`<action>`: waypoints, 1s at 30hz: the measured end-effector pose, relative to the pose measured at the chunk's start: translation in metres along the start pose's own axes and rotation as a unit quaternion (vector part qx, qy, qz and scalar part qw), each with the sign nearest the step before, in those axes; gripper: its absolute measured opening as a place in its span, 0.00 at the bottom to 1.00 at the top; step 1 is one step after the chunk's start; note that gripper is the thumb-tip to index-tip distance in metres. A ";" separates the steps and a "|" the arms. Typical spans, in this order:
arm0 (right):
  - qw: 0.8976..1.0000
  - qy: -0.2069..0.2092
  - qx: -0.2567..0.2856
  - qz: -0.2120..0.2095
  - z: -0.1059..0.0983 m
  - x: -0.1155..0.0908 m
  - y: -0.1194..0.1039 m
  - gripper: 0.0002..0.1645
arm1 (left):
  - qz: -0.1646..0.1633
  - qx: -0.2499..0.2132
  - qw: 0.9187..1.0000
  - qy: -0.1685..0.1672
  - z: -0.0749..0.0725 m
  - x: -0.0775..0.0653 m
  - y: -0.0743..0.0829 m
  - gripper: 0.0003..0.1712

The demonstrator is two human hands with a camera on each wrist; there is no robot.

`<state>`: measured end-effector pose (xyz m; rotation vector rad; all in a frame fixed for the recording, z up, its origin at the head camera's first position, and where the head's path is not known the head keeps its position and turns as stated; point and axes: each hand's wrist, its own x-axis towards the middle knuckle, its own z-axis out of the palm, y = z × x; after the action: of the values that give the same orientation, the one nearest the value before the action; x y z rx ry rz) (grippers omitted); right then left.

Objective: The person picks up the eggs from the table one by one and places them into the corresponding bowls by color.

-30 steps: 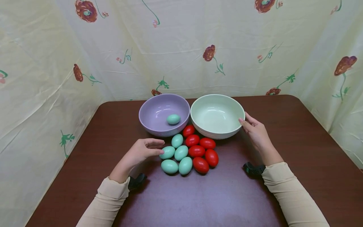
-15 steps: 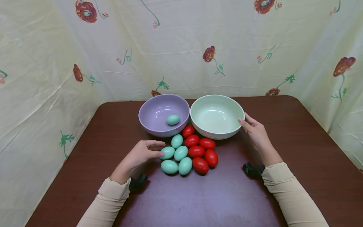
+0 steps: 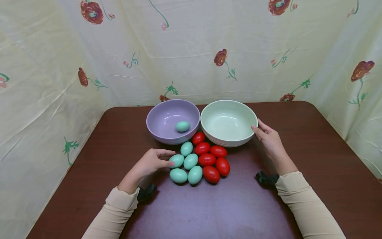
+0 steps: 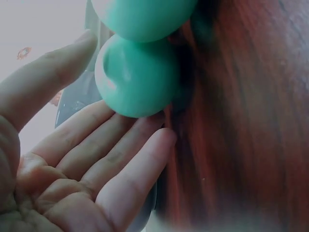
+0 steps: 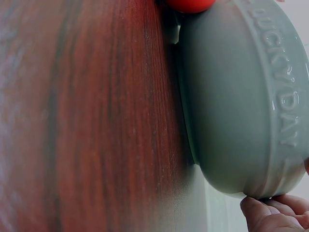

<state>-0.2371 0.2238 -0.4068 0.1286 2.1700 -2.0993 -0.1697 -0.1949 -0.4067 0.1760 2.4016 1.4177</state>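
Observation:
My left hand (image 3: 151,162) is at the left of the egg group, fingers extended and thumb apart from them, around a mint-green egg (image 3: 178,160). In the left wrist view, the fingertips reach the near egg (image 4: 137,77) and the thumb stands to its side, with another egg (image 4: 145,17) beyond. My right hand (image 3: 270,141) grips the pale green bowl (image 3: 228,139) at its right rim, thumb over the edge and fingers outside. Raised lettering shows on the bowl's wall (image 5: 231,96) in the right wrist view. The bowl has nothing in it.
A purple bowl (image 3: 158,127) touching the green one holds one mint egg (image 3: 182,126). Several red eggs (image 3: 207,159) lie right of several mint ones (image 3: 191,161) before the bowls. A floral curtain (image 3: 191,49) hangs behind the dark wooden table (image 3: 226,209).
My left hand has shifted slightly to the right and closer to the mint egg. The right hand keeps its hold on the bowl's rim; the eggs and bowls stay put.

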 end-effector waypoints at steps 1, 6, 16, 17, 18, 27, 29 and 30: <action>1.000 -0.001 0.001 0.000 0.000 0.000 0.000 0.44 | -0.001 0.001 1.000 0.001 0.001 0.000 0.000 0.29; 1.000 -0.003 0.005 -0.003 0.001 0.000 0.000 0.45 | 0.006 0.001 1.000 0.000 0.002 0.001 -0.002 0.29; 1.000 0.000 -0.006 0.004 0.000 0.001 0.001 0.44 | 0.006 -0.017 1.000 -0.001 0.003 0.003 -0.003 0.28; 1.000 0.000 -0.006 0.006 -0.001 0.000 0.001 0.44 | 0.004 -0.019 1.000 -0.001 0.003 0.003 -0.002 0.28; 1.000 0.002 -0.008 0.008 -0.001 0.000 0.001 0.43 | 0.003 -0.020 1.000 -0.001 0.003 0.003 -0.002 0.28; 1.000 -0.003 0.003 0.002 0.000 0.000 0.001 0.44 | 0.004 -0.025 1.000 0.003 0.005 0.004 -0.003 0.28; 1.000 -0.004 0.004 0.001 0.000 0.000 0.000 0.44 | 0.004 -0.028 1.000 0.005 0.005 0.004 -0.004 0.28; 1.000 -0.004 0.004 0.001 0.000 0.000 0.000 0.44 | 0.004 -0.031 1.000 0.005 0.006 0.004 -0.004 0.28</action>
<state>-0.2369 0.2239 -0.4070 0.1224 2.1568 -2.1038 -0.1712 -0.1910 -0.4133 0.1643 2.3649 1.4977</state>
